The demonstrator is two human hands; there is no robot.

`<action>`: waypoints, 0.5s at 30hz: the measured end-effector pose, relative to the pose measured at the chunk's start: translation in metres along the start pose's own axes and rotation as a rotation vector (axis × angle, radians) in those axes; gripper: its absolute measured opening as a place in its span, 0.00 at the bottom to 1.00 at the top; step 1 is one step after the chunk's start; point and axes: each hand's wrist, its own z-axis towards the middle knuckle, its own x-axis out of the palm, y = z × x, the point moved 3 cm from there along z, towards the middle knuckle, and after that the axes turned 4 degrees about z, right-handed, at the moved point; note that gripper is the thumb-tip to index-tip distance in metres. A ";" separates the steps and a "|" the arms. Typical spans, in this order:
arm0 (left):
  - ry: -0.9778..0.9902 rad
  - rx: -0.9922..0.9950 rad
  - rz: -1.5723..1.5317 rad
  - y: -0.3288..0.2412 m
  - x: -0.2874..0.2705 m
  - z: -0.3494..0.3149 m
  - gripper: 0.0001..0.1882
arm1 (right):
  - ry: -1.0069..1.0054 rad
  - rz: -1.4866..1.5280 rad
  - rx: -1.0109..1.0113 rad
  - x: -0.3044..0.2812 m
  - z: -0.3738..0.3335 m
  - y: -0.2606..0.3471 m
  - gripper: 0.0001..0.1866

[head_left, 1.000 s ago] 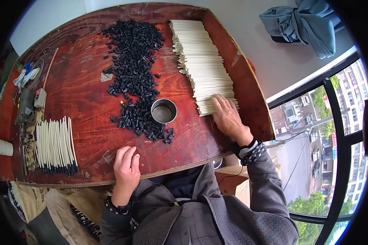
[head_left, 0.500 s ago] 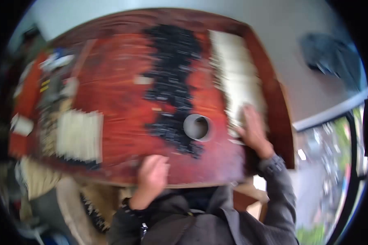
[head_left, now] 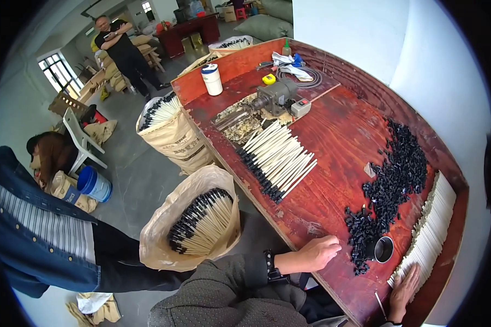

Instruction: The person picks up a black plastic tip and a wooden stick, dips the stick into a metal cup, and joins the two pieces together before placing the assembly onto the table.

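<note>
My left hand point(head_left: 317, 254) is closed into a fist at the table's front edge, left of the black pieces; what its fingers hold, if anything, is hidden. My right hand point(head_left: 407, 285) lies with fingers stretched out on the near end of a long row of pale sticks point(head_left: 437, 224) along the table's right rim. A single pale stick point(head_left: 380, 305) lies beside that hand. Between my hands, a round metal cup point(head_left: 383, 249) stands by a heap of small black caps point(head_left: 401, 163). Farther left, pale sticks with black ends point(head_left: 282, 158) lie in a pile.
A motor point(head_left: 278, 97), yellow tape measure point(head_left: 268, 79) and white bottle point(head_left: 211, 79) sit on the red table's point(head_left: 333, 191) far left part. An open sack point(head_left: 153, 231) of black-ended sticks stands on the floor. One person point(head_left: 43, 229) stands close on the left; another point(head_left: 126, 52) stands farther back.
My view has swung left, bringing the room, sacks and people into sight. My left hand stays closed by the table edge; my right hand stays on the pale sticks.
</note>
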 end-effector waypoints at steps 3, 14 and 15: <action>-0.022 0.020 0.022 0.001 0.001 0.002 0.11 | 0.006 0.003 -0.011 -0.002 0.004 0.000 0.41; 0.014 -0.030 0.050 -0.006 0.001 -0.008 0.10 | 0.075 0.084 -0.024 -0.013 -0.003 0.008 0.42; 0.023 -0.043 0.049 -0.007 0.001 -0.013 0.10 | 0.072 0.090 -0.018 -0.013 -0.008 0.010 0.42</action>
